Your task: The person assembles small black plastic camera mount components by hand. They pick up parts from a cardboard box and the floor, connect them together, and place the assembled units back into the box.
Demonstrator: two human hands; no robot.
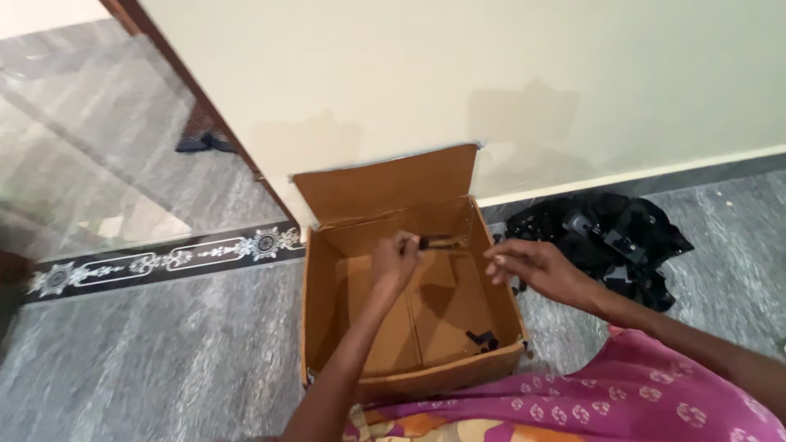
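I'm looking down into the cardboard box (327, 327), open at the top, one flap standing up against the cream wall (491, 74). The left hand (396, 260) is over the box's far half, fingers pinched shut around a small black part (434, 242), thin and stick-like, held above the box floor near the back panel. The right hand (532, 266) hovers at the box's right rim, fingers spread loose, holding nothing. I'd judge we're mid-placement, with the piece over the box but not let go. One more black piece (483, 338) lies on the box floor at the near right corner, small and angular. Right of the box sits a pile of black parts (606, 237), glossy, jumbled, some with grey bits; I can't tell single pieces apart. As I see it, what's next calls for a steady lowering, clear of the box walls. The box is plain brown, matte, creased along the bottom seam. The floor (147, 360) around it is grey veined stone, polished, with a patterned dark border strip (164, 262) left of the box.
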